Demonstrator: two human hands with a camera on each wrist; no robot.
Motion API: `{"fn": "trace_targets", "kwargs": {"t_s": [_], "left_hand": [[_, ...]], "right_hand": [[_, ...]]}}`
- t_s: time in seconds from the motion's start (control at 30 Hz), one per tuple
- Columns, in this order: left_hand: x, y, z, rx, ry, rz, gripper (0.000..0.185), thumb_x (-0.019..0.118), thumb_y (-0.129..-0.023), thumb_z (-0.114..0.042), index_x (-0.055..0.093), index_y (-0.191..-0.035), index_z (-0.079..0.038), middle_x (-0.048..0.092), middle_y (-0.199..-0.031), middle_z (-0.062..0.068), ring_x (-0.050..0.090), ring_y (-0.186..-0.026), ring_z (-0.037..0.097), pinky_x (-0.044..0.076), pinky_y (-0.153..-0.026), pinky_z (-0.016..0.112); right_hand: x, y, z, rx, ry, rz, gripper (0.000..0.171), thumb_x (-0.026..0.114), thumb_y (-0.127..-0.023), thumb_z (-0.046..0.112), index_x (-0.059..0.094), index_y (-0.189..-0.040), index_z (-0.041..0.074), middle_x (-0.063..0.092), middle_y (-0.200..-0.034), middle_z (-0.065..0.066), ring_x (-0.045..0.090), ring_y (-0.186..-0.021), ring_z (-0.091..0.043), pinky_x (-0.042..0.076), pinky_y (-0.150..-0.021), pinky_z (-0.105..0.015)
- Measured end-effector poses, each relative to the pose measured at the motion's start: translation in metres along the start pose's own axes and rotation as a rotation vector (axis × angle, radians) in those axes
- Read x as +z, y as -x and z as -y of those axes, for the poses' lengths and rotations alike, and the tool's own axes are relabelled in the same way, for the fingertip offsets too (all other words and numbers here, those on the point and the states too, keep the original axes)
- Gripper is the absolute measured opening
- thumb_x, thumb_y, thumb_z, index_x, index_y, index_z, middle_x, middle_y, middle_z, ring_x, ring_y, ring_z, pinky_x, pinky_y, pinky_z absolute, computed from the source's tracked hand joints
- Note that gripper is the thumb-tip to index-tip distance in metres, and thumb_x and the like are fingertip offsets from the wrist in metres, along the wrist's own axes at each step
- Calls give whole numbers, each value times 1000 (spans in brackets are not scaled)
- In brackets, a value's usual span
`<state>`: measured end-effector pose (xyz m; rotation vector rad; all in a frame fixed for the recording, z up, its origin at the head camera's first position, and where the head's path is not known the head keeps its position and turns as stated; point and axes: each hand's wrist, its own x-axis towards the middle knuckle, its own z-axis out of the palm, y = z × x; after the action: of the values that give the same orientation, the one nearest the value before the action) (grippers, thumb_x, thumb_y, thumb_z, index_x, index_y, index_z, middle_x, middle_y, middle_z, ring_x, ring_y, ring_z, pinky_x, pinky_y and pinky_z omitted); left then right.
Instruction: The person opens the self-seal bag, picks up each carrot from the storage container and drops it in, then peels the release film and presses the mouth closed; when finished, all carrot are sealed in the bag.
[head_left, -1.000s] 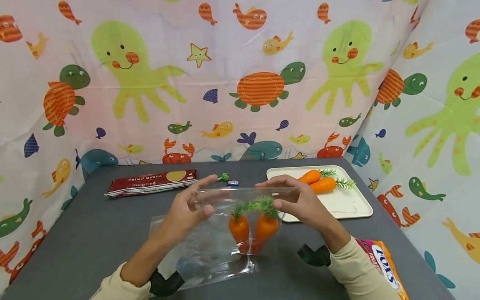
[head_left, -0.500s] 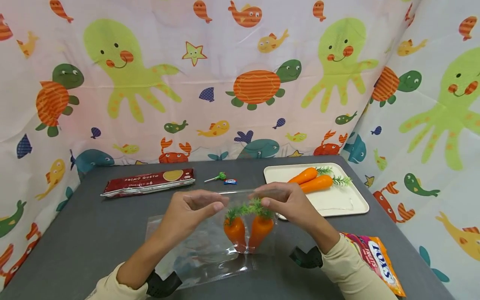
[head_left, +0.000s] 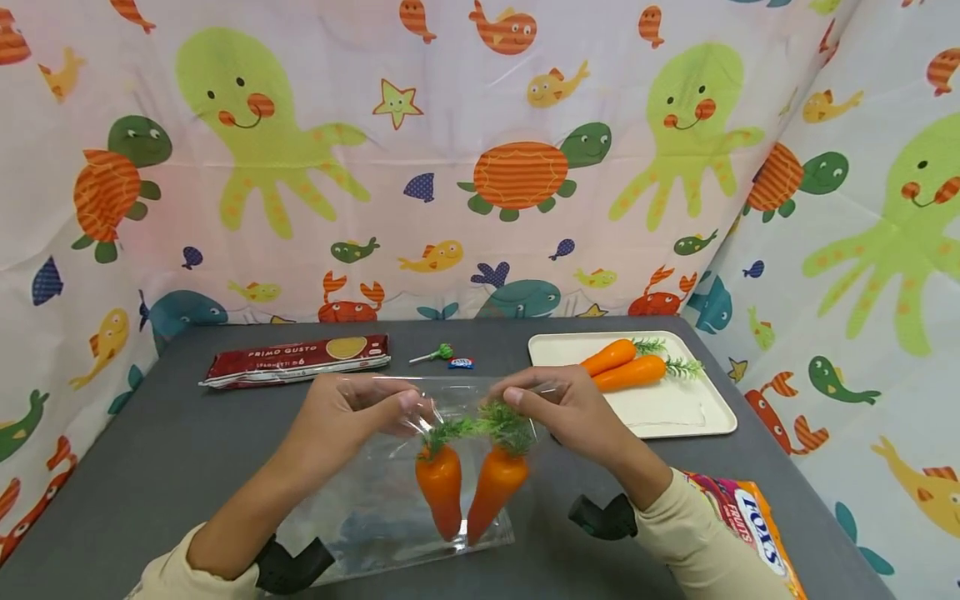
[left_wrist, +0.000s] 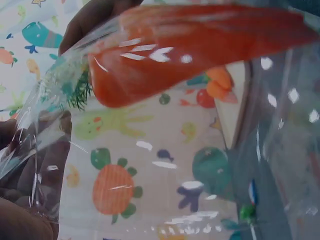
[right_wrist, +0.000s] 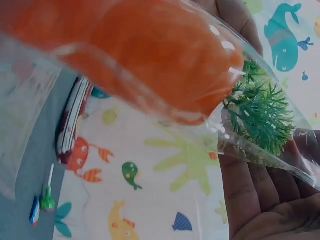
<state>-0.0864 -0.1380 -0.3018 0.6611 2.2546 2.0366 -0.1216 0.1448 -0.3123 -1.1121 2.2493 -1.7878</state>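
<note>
Two orange plastic carrots (head_left: pixel 465 487) sit bagged; left hand (head_left: pixel 341 421) and right hand (head_left: pixel 558 408) pinch the clear plastic bag (head_left: pixel 390 508) mouth, sealing it probably comes next

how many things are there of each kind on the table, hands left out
carrots: 4, two in the bag, two on the tray
clear bag: 1
tray: 1
spaghetti pack: 1
lollipop: 1
small wrapped sweet: 1
sweets packet: 1
total: 10

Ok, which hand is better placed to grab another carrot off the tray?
Probably the right hand: it pinches the bag top right beside the tray with two carrots; the left hand is farther away.
</note>
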Motion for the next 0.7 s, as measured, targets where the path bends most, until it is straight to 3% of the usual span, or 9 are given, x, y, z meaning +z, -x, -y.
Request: {"fn": "trace_targets", "kwargs": {"t_s": [0.1,0.13,0.37,0.6,0.7], "left_hand": [[-12,1,-5,-60,-18,10,24,68,-93,-18,72,-109,0,73,-95,13,71,-87,30,57,-74,42],[-18,2,-6,-80,-19,18,25,68,-94,-18,71,-110,1,73,-95,14,71,-88,30,57,-74,42],[-61,10,-3,-248,-34,55,35,63,-97,-24,65,-117,5,72,-101,16,70,-94,31,57,-76,46],[-107,21,2,-354,-94,47,39,59,-100,-25,61,-120,8,72,-103,14,70,-92,33,57,-74,47],[-126,27,6,-396,-110,53,38,56,-101,-25,61,-120,7,72,-103,14,70,-92,32,57,-75,47]], "right_hand": [[9,-5,-1,35,-31,-6,20,57,-99,10,72,-110,3,72,-105,-7,67,-88,-18,56,-75,-34],[13,-8,-2,49,-40,-8,20,57,-99,12,72,-110,3,71,-105,-7,65,-100,-22,54,-83,-38],[51,-30,-20,68,-126,15,26,57,-100,16,70,-113,-3,69,-109,-12,61,-87,-24,53,-65,-30],[101,-59,-45,163,-374,58,31,53,-102,13,64,-118,-11,63,-121,-19,60,-109,-24,52,-88,-35],[123,-68,-54,227,-432,60,31,53,-102,14,64,-120,-9,63,-123,-18,62,-108,-18,51,-89,-31]]}}
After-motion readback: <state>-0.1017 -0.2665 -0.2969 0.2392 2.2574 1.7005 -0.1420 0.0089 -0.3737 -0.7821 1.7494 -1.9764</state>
